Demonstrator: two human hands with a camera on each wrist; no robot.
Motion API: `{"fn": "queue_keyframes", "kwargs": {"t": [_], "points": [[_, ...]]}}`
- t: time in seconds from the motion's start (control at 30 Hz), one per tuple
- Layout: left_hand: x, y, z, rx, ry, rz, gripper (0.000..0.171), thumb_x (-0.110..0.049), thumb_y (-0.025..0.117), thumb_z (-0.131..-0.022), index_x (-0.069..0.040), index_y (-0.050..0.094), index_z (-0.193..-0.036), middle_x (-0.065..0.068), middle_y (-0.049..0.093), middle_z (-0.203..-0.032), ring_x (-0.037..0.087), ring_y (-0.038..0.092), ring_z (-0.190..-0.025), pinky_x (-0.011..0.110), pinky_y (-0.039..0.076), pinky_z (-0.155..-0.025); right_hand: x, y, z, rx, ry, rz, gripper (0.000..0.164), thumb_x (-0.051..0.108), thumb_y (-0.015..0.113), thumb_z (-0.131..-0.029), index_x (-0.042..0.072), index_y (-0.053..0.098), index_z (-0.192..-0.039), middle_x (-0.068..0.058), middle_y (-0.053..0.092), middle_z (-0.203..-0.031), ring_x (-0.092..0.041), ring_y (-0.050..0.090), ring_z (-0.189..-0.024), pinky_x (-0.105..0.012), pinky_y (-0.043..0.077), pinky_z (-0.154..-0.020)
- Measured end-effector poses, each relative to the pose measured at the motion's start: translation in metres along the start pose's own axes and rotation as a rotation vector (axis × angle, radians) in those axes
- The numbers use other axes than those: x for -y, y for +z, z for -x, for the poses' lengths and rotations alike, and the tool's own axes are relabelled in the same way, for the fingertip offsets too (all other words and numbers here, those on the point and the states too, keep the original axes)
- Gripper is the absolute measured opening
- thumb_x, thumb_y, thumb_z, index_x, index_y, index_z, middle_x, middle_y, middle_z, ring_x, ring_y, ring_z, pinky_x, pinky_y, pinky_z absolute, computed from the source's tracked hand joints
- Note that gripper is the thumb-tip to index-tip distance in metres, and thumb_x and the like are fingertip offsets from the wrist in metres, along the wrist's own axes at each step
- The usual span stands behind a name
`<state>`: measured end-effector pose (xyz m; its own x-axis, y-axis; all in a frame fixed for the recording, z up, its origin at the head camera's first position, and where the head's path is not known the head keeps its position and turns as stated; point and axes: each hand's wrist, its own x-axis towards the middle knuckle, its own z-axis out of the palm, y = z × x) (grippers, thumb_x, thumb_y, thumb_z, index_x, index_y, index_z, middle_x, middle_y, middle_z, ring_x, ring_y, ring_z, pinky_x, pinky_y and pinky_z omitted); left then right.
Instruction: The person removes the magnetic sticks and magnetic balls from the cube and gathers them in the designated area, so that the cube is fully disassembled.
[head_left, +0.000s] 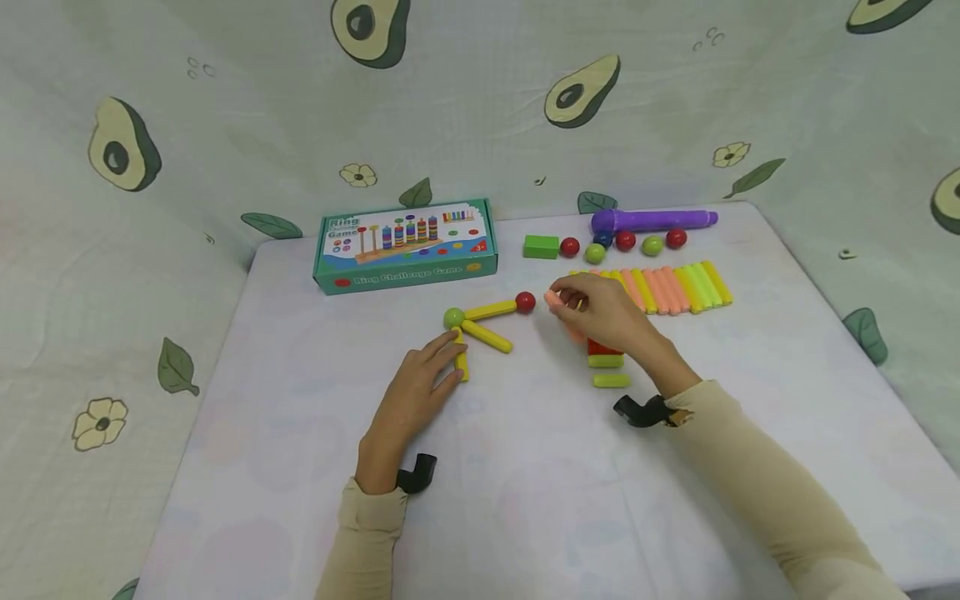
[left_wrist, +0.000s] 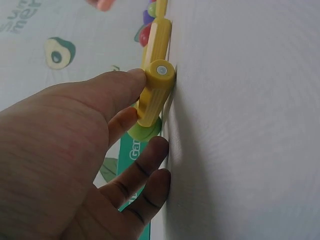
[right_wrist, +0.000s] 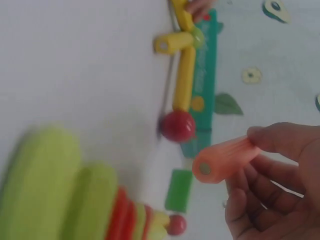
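Note:
A green ball [head_left: 453,317] lies on the table with three yellow rods meeting at it. One yellow rod [head_left: 491,310] reaches right to a red ball [head_left: 525,302]; another yellow rod [head_left: 488,337] slants toward the lower right. My left hand [head_left: 411,392] pinches the near yellow rod [head_left: 462,365] between thumb and fingers; its end shows a round silvery dot in the left wrist view. Just right of the red ball, my right hand [head_left: 603,312] holds a salmon-coloured rod [right_wrist: 225,160] by one end, above the table. A silvery dot marks its free end.
Behind the right hand lies a row of yellow, salmon and green rods [head_left: 686,287]. Red and yellow-green rods [head_left: 611,381] lie under and near that wrist. Farther back are a green block [head_left: 542,247], several balls [head_left: 652,245], a purple tube [head_left: 660,220] and a game box [head_left: 405,246].

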<state>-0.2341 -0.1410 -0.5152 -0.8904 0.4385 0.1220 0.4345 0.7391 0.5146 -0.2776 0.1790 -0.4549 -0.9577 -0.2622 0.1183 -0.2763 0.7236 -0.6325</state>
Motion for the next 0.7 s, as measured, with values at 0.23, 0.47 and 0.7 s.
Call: {"fn": "queue_keyframes", "kwargs": {"t": [0.23,0.47,0.7], "points": [[0.006,-0.001,0.003,0.004,-0.015,-0.015,0.045,-0.027,0.064,-0.1,-0.022,0.056,-0.144,-0.006,0.038,-0.157,0.024,0.051,-0.117,0.04,0.046,-0.096,-0.016,-0.023,-0.007,-0.039,0.08,-0.008,0.036,0.029,0.068,-0.097,0.008,0.065,-0.126,-0.006,0.067,-0.101,-0.024,0.059,-0.091,-0.039,0.051,-0.077],[0.008,0.001,0.002,0.005,-0.021,0.017,0.045,-0.027,0.065,-0.1,-0.023,0.056,-0.143,-0.008,0.037,-0.157,0.023,0.05,-0.119,0.04,0.045,-0.098,-0.026,-0.02,-0.038,0.024,0.113,0.02,0.034,0.021,0.066,-0.098,0.005,0.063,-0.127,-0.013,0.064,-0.103,-0.028,0.056,-0.094,-0.042,0.05,-0.082],[0.005,0.005,-0.001,-0.003,-0.011,0.002,0.044,-0.027,0.064,-0.1,-0.024,0.056,-0.143,-0.01,0.037,-0.157,0.022,0.05,-0.116,0.038,0.046,-0.096,-0.033,-0.019,-0.058,0.164,0.176,0.09,0.039,0.021,0.057,-0.101,0.001,0.059,-0.135,-0.016,0.058,-0.107,-0.031,0.053,-0.087,-0.038,0.046,-0.067]]}}
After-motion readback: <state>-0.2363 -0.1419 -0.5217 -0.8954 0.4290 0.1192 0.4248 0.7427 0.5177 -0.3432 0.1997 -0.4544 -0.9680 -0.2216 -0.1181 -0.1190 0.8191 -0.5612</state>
